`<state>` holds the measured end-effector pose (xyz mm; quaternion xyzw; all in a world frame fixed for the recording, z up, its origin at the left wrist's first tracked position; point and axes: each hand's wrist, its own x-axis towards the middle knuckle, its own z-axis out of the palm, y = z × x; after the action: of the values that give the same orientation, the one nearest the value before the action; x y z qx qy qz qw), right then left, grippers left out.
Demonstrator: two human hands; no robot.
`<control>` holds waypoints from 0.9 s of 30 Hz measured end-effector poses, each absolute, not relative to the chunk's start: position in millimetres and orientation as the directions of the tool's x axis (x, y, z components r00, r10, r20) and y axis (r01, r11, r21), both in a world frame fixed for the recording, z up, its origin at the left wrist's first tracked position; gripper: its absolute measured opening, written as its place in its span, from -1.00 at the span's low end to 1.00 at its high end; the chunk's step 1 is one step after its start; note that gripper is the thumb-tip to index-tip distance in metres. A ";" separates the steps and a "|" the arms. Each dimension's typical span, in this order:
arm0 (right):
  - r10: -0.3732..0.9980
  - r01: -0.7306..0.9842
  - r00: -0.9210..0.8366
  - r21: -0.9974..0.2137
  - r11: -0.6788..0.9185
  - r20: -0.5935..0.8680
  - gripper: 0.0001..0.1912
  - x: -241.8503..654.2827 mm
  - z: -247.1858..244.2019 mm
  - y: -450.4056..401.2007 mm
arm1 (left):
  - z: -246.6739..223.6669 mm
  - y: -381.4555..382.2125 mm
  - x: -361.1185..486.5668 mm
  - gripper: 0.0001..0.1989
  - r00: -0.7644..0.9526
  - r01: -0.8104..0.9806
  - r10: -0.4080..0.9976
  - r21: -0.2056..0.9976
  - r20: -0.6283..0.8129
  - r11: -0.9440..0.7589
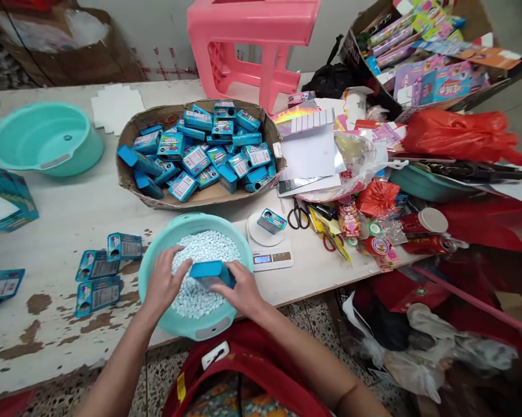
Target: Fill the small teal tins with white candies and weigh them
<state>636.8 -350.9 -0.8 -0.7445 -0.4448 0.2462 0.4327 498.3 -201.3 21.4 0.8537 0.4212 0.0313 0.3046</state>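
A teal basin (150, 231) full of small pale-blue candies (209, 243) stands at the table's front edge. My right hand (243, 289) grips a small blue candy box (209, 270) over the candies, thumb on the near side and fingers on the far side. My left hand (165, 281) is at the basin's left side, just left of the box, with thumb and forefinger apart over the candies. Its other fingers are partly hidden. Beside the basin, a kitchen scale (276, 258) with a lit display carries another blue box (272, 220), lying on its side.
A cardboard tray (157, 200) piled with blue boxes lies behind the basin. Several blue boxes (98, 295) rest to the left, and another teal basin (48, 156) stands farther back. Scissors (298, 214), papers (307, 150) and a pink stool (252, 23) occupy the right and back.
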 end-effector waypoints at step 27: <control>0.725 -0.841 0.025 -0.407 -0.357 -0.688 -0.56 642.9 21.6 -349.2 | -40.9 -232.5 490.2 -0.71 0.412 -0.013 0.484 0.526 -0.772 0.850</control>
<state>642.9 -349.2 21.6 -0.4419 0.0656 0.6950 0.5634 490.2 -232.5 -40.9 0.2264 0.5199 0.1533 0.8093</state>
